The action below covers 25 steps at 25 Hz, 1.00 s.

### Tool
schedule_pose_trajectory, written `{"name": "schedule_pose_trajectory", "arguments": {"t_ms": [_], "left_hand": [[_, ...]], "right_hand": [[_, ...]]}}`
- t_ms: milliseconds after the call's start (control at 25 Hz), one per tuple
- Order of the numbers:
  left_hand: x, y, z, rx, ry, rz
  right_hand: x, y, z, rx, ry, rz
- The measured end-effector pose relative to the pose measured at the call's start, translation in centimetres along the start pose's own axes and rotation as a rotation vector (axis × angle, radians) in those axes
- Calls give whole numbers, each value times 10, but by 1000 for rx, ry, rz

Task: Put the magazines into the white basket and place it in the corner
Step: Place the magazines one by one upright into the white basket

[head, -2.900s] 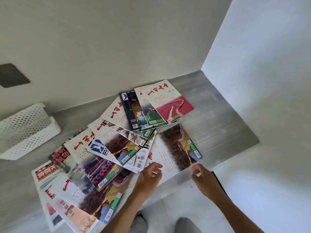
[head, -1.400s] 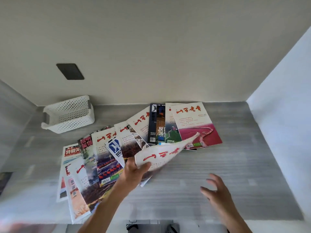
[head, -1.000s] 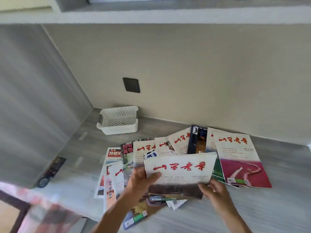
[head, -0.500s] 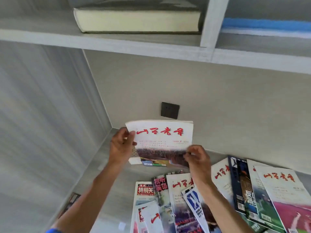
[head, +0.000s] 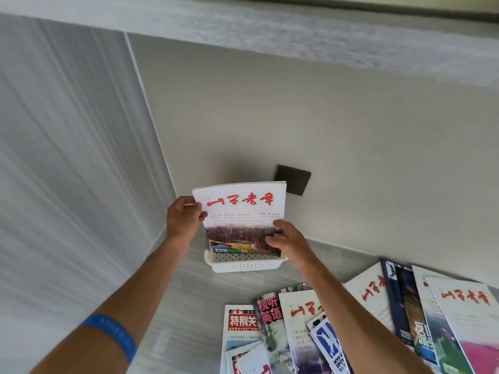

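Observation:
A white magazine with red characters (head: pixel 243 209) stands upright, its lower edge down inside the white perforated basket (head: pixel 244 265). My left hand (head: pixel 182 218) pinches the magazine's upper left edge. My right hand (head: pixel 287 244) grips its lower right side. The basket sits on the grey desk near the back wall, and the magazine hides most of it. Several other magazines (head: pixel 351 325) lie fanned out on the desk at the lower right.
A dark wall plate (head: pixel 293 179) is on the beige back wall just behind the magazine. A grey side panel (head: pixel 67 157) closes the left and meets the back wall in a corner left of the basket. A shelf edge (head: pixel 297 31) runs overhead.
Both hands carried the magazine from over the pile to the basket at the back left. Within the last half second its lower edge dropped into the basket.

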<state>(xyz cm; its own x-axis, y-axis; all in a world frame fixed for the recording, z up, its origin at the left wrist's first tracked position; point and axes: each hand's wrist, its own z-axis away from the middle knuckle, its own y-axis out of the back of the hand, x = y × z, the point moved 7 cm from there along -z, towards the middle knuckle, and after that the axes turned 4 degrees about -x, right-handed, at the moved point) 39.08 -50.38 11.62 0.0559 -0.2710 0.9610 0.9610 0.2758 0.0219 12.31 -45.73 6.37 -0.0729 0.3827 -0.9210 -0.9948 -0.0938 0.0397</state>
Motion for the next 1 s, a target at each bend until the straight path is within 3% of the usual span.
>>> {"name": "schedule_pose_trajectory", "arguments": {"t_ms": [280, 400, 560, 680, 880, 1000], "left_hand": [[-42, -14, -5, -116, 13, -164], [-65, -23, 24, -204, -18, -287], [-112, -53, 89, -356, 8, -399], [-149, -112, 152, -511, 38, -515], [-184, -229, 258, -780, 80, -521], [-207, -283, 305, -871, 126, -543]], "right_hand": [[26, 7, -7, -8, -36, 220], [69, 18, 20, 53, -29, 457], [139, 42, 97, 84, -108, 370], [178, 93, 165, 151, -195, 364], [205, 229, 243, 470, -285, 529], [230, 303, 270, 540, -426, 583]]}}
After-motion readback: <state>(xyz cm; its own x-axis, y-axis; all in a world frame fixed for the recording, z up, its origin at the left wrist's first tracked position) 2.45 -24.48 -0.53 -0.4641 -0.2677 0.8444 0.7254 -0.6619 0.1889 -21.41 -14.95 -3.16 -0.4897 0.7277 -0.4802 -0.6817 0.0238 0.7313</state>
